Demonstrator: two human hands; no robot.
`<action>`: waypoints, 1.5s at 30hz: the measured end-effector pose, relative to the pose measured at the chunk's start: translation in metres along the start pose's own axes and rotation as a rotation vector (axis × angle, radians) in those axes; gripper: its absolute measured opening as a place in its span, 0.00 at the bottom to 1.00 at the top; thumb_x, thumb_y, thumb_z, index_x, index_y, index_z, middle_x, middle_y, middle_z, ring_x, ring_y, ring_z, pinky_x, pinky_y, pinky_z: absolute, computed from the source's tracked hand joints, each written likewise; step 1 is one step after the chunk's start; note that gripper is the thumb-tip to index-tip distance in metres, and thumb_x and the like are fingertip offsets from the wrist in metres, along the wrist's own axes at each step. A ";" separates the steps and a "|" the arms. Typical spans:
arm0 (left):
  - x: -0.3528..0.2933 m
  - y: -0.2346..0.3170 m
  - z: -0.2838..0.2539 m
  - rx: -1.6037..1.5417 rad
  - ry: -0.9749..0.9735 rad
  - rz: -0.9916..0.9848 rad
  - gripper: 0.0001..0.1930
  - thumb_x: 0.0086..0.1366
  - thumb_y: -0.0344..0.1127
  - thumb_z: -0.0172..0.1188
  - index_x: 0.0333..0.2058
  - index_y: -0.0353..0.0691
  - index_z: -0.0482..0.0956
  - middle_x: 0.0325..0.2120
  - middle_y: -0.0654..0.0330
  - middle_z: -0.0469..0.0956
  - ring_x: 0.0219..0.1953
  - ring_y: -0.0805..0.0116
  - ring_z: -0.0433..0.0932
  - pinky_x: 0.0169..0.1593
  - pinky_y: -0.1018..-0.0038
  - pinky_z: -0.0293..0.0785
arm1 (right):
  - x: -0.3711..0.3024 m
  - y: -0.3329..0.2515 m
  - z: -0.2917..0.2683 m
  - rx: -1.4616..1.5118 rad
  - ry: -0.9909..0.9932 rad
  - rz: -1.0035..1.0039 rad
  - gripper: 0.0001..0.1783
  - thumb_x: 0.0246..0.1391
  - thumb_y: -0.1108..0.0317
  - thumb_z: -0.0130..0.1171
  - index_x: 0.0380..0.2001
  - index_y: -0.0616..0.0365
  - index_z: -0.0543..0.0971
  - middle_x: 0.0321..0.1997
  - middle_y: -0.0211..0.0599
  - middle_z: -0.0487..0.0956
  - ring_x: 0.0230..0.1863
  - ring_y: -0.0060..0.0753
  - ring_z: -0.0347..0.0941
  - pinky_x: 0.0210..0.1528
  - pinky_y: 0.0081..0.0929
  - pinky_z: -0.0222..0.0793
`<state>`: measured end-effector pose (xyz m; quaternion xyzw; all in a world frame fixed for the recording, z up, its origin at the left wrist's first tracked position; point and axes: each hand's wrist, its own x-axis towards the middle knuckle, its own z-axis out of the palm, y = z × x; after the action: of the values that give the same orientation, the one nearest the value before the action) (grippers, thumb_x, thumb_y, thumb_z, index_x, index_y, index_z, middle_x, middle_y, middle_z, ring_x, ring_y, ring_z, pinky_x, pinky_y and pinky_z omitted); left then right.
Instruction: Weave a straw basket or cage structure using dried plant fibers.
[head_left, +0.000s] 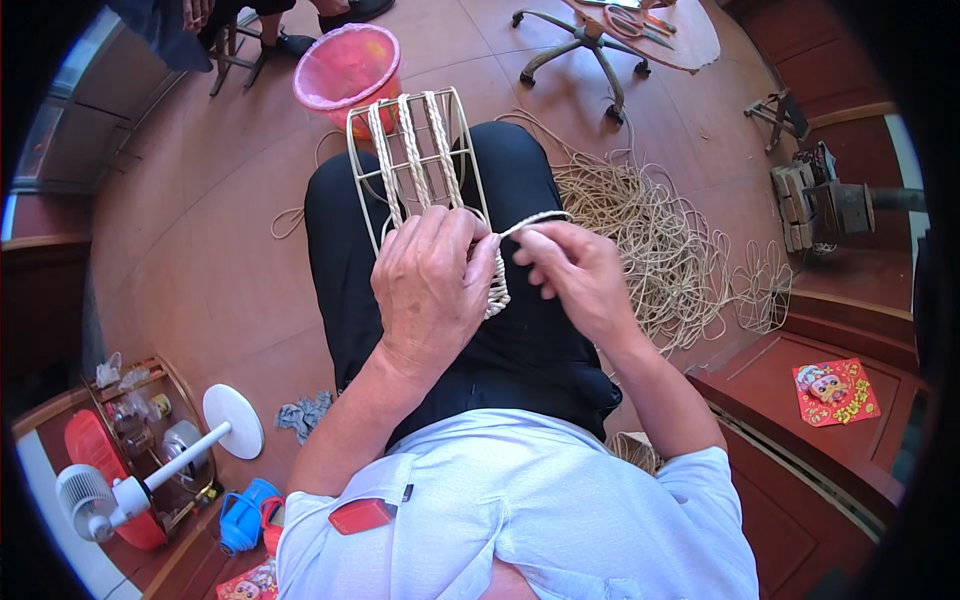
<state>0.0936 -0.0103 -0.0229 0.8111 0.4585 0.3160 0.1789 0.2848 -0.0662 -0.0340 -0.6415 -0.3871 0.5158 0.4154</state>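
A pale wire frame [358,150] rests on my lap, partly wrapped with twisted straw-coloured rope in three vertical strands [412,150]. My left hand [432,282] closes over the near end of the frame and covers the weave there. My right hand [575,272] pinches a strand of the rope [535,219] just right of the left hand, pulled taut between the two. A short woven stretch [497,292] shows below my left fingers.
A big tangle of loose rope [655,240] lies on the floor to my right. A pink lined bin [348,68] stands ahead, a swivel chair base [590,50] further right. A white fan [150,470] and a shelf of clutter are at lower left. Another person's feet show at the top.
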 end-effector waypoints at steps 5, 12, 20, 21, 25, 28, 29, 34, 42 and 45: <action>0.001 0.000 -0.003 0.005 0.030 0.008 0.07 0.65 0.31 0.73 0.32 0.40 0.82 0.27 0.58 0.79 0.31 0.56 0.80 0.38 0.60 0.74 | 0.020 -0.001 0.023 0.166 -0.021 0.017 0.13 0.76 0.61 0.66 0.48 0.60 0.88 0.35 0.23 0.85 0.31 0.09 0.76 0.31 0.12 0.72; -0.001 -0.008 -0.016 -0.325 0.049 -0.196 0.07 0.71 0.25 0.67 0.47 0.38 0.86 0.34 0.55 0.82 0.35 0.56 0.84 0.41 0.63 0.79 | 0.021 0.002 0.033 0.232 -0.006 -0.017 0.11 0.73 0.62 0.67 0.47 0.59 0.88 0.34 0.21 0.83 0.30 0.10 0.75 0.31 0.13 0.74; 0.009 -0.020 -0.021 -0.317 -0.034 -0.049 0.26 0.72 0.21 0.64 0.66 0.44 0.78 0.41 0.54 0.86 0.39 0.57 0.87 0.44 0.63 0.83 | 0.018 0.001 0.031 0.174 -0.055 -0.023 0.12 0.76 0.62 0.63 0.49 0.61 0.87 0.35 0.22 0.83 0.32 0.11 0.75 0.35 0.16 0.75; 0.011 -0.022 -0.021 -0.226 -0.064 0.065 0.30 0.71 0.20 0.64 0.70 0.45 0.75 0.40 0.55 0.86 0.39 0.59 0.86 0.45 0.64 0.83 | 0.018 0.000 0.030 0.180 -0.077 -0.028 0.12 0.76 0.63 0.63 0.50 0.61 0.87 0.36 0.23 0.83 0.33 0.11 0.75 0.36 0.16 0.76; 0.022 -0.018 -0.029 0.044 -0.222 0.261 0.39 0.67 0.20 0.63 0.77 0.46 0.68 0.41 0.54 0.85 0.41 0.54 0.84 0.47 0.59 0.82 | 0.018 -0.002 0.027 0.164 -0.112 -0.041 0.12 0.76 0.64 0.61 0.51 0.60 0.86 0.38 0.23 0.83 0.35 0.12 0.75 0.38 0.17 0.75; 0.030 -0.016 -0.029 0.108 -0.311 0.321 0.43 0.63 0.23 0.63 0.78 0.44 0.65 0.41 0.53 0.84 0.40 0.50 0.81 0.49 0.56 0.77 | 0.024 0.006 0.022 0.237 -0.146 -0.026 0.11 0.76 0.66 0.60 0.50 0.60 0.86 0.38 0.23 0.83 0.35 0.13 0.74 0.37 0.17 0.73; 0.032 -0.016 -0.031 0.115 -0.369 0.330 0.44 0.62 0.23 0.63 0.78 0.44 0.64 0.40 0.52 0.83 0.40 0.50 0.81 0.49 0.55 0.75 | 0.023 0.007 0.024 0.306 -0.169 -0.021 0.10 0.74 0.68 0.60 0.50 0.59 0.86 0.38 0.22 0.83 0.34 0.13 0.73 0.35 0.16 0.71; 0.034 -0.021 -0.033 0.065 -0.420 0.279 0.40 0.63 0.26 0.62 0.76 0.40 0.65 0.38 0.53 0.82 0.41 0.51 0.81 0.52 0.55 0.73 | 0.023 0.014 0.034 0.507 -0.170 0.083 0.09 0.69 0.71 0.63 0.49 0.61 0.84 0.34 0.21 0.80 0.29 0.13 0.69 0.33 0.16 0.66; 0.034 -0.020 -0.033 0.038 -0.402 0.231 0.39 0.67 0.25 0.62 0.77 0.42 0.66 0.35 0.55 0.80 0.40 0.55 0.80 0.49 0.60 0.71 | 0.016 0.006 0.041 0.685 -0.114 0.204 0.10 0.66 0.71 0.68 0.48 0.52 0.80 0.32 0.16 0.73 0.26 0.09 0.62 0.28 0.14 0.56; 0.032 -0.019 -0.033 0.030 -0.387 0.226 0.38 0.68 0.24 0.61 0.77 0.43 0.66 0.37 0.55 0.80 0.41 0.55 0.81 0.50 0.59 0.72 | 0.016 0.003 0.040 0.729 -0.171 0.225 0.11 0.67 0.70 0.68 0.48 0.47 0.76 0.30 0.13 0.69 0.22 0.07 0.57 0.23 0.14 0.49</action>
<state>0.0714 0.0273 0.0021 0.9055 0.3265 0.1655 0.2147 0.2487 -0.0469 -0.0474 -0.4451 -0.1388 0.7133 0.5232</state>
